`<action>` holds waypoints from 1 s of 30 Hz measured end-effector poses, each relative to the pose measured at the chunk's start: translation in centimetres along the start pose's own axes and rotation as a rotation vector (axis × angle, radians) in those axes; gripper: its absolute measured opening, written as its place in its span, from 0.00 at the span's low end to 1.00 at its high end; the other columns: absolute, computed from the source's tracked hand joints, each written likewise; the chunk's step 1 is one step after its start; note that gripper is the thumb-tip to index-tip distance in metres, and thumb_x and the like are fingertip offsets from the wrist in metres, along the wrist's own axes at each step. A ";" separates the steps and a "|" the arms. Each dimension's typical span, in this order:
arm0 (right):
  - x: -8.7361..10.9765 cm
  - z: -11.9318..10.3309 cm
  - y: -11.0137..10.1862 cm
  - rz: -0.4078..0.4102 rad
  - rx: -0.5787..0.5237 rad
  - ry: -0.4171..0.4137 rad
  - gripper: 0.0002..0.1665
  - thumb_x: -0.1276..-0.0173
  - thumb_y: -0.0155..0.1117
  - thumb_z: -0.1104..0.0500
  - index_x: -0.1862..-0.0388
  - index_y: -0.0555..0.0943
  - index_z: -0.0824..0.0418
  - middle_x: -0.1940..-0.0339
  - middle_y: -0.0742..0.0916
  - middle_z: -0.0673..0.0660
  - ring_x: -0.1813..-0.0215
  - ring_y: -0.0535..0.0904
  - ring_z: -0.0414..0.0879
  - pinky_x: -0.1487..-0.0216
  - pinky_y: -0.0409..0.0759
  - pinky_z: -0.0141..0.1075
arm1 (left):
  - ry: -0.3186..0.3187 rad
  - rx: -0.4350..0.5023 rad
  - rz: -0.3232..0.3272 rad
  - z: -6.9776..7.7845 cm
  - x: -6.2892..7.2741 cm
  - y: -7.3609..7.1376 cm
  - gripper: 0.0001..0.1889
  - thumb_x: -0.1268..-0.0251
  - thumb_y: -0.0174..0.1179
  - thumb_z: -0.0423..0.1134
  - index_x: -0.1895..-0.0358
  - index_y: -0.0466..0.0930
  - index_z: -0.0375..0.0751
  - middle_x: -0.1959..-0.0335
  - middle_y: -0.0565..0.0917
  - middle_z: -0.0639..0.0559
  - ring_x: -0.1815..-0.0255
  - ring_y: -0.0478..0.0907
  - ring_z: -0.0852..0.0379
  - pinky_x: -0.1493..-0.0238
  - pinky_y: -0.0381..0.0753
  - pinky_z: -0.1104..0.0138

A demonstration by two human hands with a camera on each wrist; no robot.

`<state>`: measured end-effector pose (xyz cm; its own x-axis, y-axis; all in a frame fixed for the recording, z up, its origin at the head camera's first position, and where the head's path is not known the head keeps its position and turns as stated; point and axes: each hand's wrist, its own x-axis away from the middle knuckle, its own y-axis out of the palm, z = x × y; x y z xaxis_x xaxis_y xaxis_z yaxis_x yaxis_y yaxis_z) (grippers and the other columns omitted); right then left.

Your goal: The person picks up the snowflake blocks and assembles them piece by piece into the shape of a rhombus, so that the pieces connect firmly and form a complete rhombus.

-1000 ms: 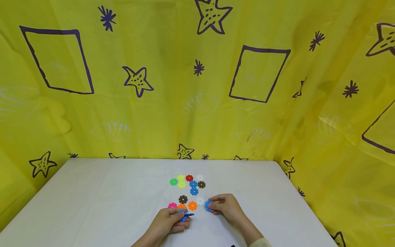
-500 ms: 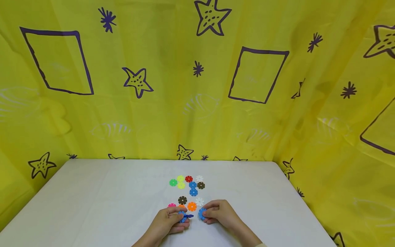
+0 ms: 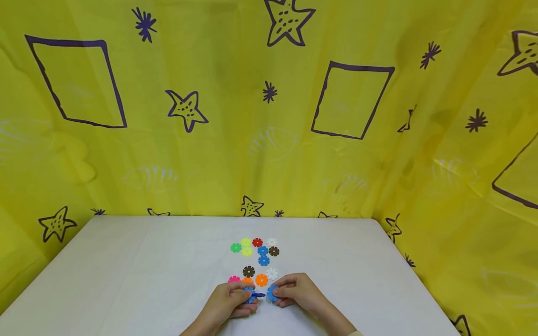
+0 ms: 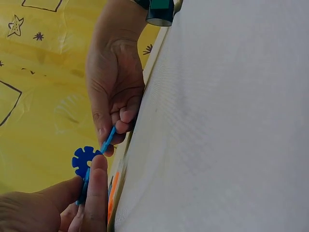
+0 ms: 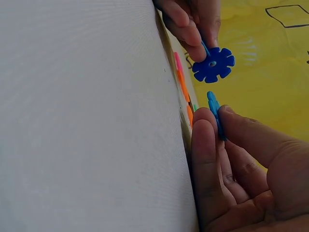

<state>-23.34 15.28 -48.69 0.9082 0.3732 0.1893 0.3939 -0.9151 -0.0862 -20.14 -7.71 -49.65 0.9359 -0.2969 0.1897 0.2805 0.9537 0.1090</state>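
Note:
My left hand (image 3: 227, 302) pinches a light blue notched plastic disc (image 3: 249, 295) between thumb and fingers. Slotted into it is a dark blue notched disc (image 5: 221, 66), which projects toward the right. My right hand (image 3: 301, 294) pinches another light blue notched disc (image 3: 271, 293) by thumb and fingertips. In the right wrist view that disc (image 5: 216, 115) stands edge-on, a small gap from the dark blue one. From the left wrist, the dark blue disc (image 4: 82, 161) shows its face, and the right hand's disc appears close to its rim. Curled fingers hide part of each light blue disc.
Beyond the hands, loose notched discs lie on the white table (image 3: 147, 280): orange (image 3: 261, 280), white (image 3: 272, 274), brown (image 3: 248, 271), pink (image 3: 234, 279). Farther back are blue (image 3: 263, 261), green (image 3: 236, 248), red (image 3: 257, 242) and yellow ones. A yellow patterned curtain (image 3: 227, 158) surrounds the table.
My right hand has moved left and slightly nearer, bringing its light blue disc toward the dark blue one. The left hand has stayed nearly still with its joined pair.

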 end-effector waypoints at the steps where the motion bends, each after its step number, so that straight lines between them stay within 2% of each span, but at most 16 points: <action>1: 0.0 0.0 0.0 -0.003 -0.006 0.000 0.15 0.36 0.67 0.67 0.53 0.82 0.77 0.68 0.90 0.62 0.72 0.85 0.40 0.68 0.86 0.31 | 0.002 0.000 0.001 0.0 0.0 0.0 0.17 0.30 0.59 0.33 0.46 0.76 0.23 0.64 0.88 0.39 0.65 0.88 0.52 0.62 0.88 0.65; 10: 0.3 0.0 0.0 -0.043 -0.034 -0.001 0.15 0.35 0.66 0.68 0.52 0.81 0.77 0.66 0.90 0.62 0.70 0.86 0.41 0.66 0.87 0.32 | -0.017 -0.005 0.028 0.3 0.2 0.1 0.17 0.32 0.61 0.34 0.47 0.78 0.22 0.66 0.88 0.40 0.67 0.88 0.53 0.62 0.88 0.65; 19: 0.2 -0.2 0.0 -0.051 -0.060 0.013 0.15 0.36 0.67 0.67 0.53 0.82 0.77 0.65 0.90 0.61 0.70 0.86 0.41 0.66 0.86 0.31 | -0.038 -0.039 0.107 0.4 0.1 -0.2 0.14 0.35 0.64 0.33 0.54 0.80 0.21 0.67 0.88 0.39 0.67 0.88 0.51 0.64 0.88 0.65; 25: 0.2 -0.2 0.3 -0.080 -0.065 0.008 0.15 0.35 0.67 0.67 0.54 0.82 0.78 0.65 0.90 0.62 0.70 0.86 0.41 0.66 0.86 0.31 | -0.032 -0.040 0.125 0.4 0.0 -0.1 0.14 0.36 0.65 0.33 0.56 0.81 0.21 0.67 0.88 0.39 0.67 0.88 0.51 0.64 0.88 0.65; 30: 0.1 0.0 0.3 -0.061 -0.058 0.028 0.14 0.35 0.67 0.67 0.54 0.82 0.77 0.65 0.90 0.62 0.71 0.86 0.41 0.66 0.86 0.31 | -0.051 -0.059 0.130 0.4 -0.1 -0.1 0.12 0.36 0.65 0.33 0.57 0.81 0.23 0.68 0.88 0.39 0.68 0.88 0.52 0.64 0.88 0.66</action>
<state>-23.10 15.03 -48.67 0.8781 0.4252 0.2194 0.4391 -0.8983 -0.0168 -20.38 -7.77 -49.31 0.9535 -0.1717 0.2479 0.1713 0.9849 0.0232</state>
